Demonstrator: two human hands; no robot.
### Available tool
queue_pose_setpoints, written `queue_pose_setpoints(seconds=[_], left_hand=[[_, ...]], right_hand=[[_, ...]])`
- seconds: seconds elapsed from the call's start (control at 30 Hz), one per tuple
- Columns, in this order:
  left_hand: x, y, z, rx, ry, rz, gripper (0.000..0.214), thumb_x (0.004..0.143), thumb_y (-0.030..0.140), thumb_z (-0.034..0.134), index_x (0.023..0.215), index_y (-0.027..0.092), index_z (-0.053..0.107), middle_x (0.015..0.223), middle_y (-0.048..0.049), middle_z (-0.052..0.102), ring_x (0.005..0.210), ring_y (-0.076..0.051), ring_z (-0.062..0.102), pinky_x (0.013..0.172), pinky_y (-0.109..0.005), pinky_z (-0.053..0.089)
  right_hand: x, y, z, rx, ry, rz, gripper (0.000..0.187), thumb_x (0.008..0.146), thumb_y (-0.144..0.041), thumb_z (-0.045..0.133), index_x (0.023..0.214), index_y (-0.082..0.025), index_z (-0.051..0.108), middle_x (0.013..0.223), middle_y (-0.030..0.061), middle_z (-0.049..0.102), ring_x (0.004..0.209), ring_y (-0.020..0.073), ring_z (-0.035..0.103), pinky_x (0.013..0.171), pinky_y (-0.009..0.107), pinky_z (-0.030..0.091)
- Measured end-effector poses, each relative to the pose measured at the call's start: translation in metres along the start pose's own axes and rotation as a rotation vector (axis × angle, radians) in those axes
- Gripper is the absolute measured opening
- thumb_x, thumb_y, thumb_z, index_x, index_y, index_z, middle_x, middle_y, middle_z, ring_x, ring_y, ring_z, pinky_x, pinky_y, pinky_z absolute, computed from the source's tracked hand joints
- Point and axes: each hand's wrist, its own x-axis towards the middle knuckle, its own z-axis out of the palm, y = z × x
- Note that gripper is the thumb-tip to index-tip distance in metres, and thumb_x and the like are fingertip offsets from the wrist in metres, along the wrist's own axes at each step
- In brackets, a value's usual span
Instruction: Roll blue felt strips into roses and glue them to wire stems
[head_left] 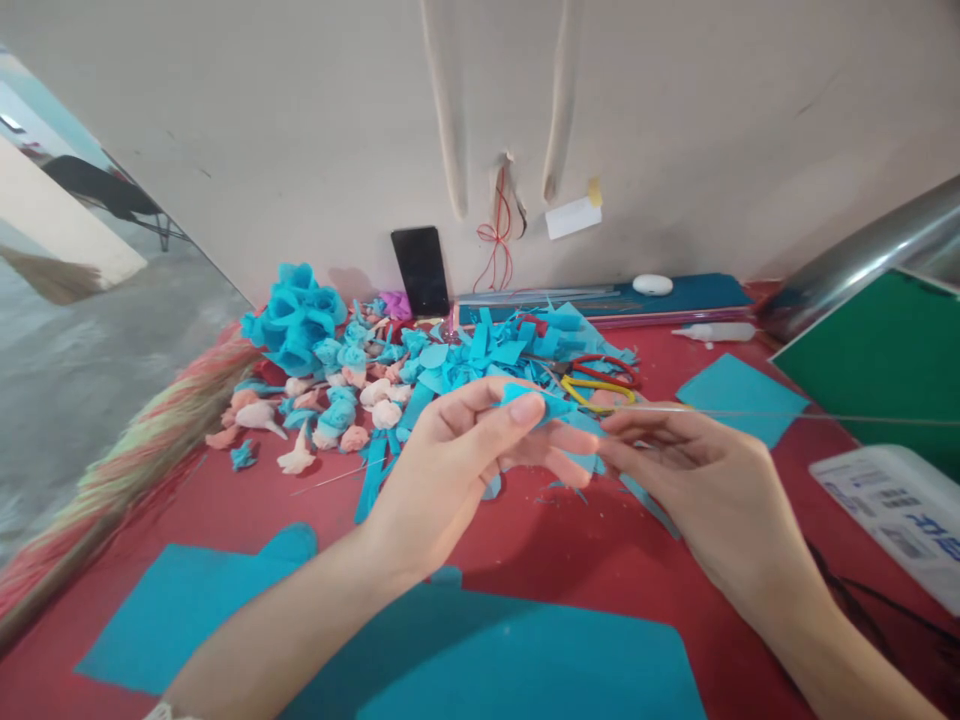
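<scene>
My left hand (pixel 457 465) and my right hand (pixel 697 480) meet above the middle of a red table (pixel 540 545). Between the fingers of both is a small piece of blue crepe paper (pixel 551 408); the left thumb and forefinger pinch its upper edge. My right hand also holds a thin metal wire (pixel 787 414) that runs off to the right. A strip of the blue paper (pixel 649 505) hangs down under my right hand.
A pile of blue paper petals (pixel 480 355), blue paper roses (pixel 296 315) and pink buds (pixel 259 415) lies behind my hands. Yellow and red scissors (pixel 600 385), a glue bottle (pixel 716 332), a phone (pixel 421 270) against the wall, blue sheets (pixel 480 660), a white box (pixel 896 510) at right.
</scene>
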Motion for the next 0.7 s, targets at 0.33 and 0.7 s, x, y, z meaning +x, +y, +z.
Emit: queue_pose_setpoints(seconds=[0.33, 0.7], left_hand=[[-0.005, 0.0, 0.006, 0.131, 0.002, 0.088, 0.008, 0.079, 0.023, 0.062, 0.076, 0.016, 0.059, 0.067, -0.0011, 0.071, 0.064, -0.019, 0.069, 0.069, -0.033, 0.055], [-0.01, -0.013, 0.0, 1.286, -0.447, 0.537, 0.02, 0.087, 0.022, 0.047, 0.084, 0.018, 0.067, 0.076, -0.0084, 0.071, 0.073, -0.019, 0.065, 0.077, -0.03, 0.048]], right_hand=[[-0.003, 0.006, -0.001, -0.234, -0.023, -0.116, 0.015, 0.076, -0.036, 0.055, 0.076, -0.022, 0.061, 0.062, -0.0001, 0.055, 0.047, 0.011, 0.045, 0.039, 0.021, 0.029], [0.021, 0.039, -0.012, -0.388, -0.04, -0.158, 0.025, 0.082, -0.039, 0.061, 0.081, -0.013, 0.059, 0.056, -0.0062, 0.043, 0.045, 0.0059, 0.037, 0.044, 0.018, 0.033]])
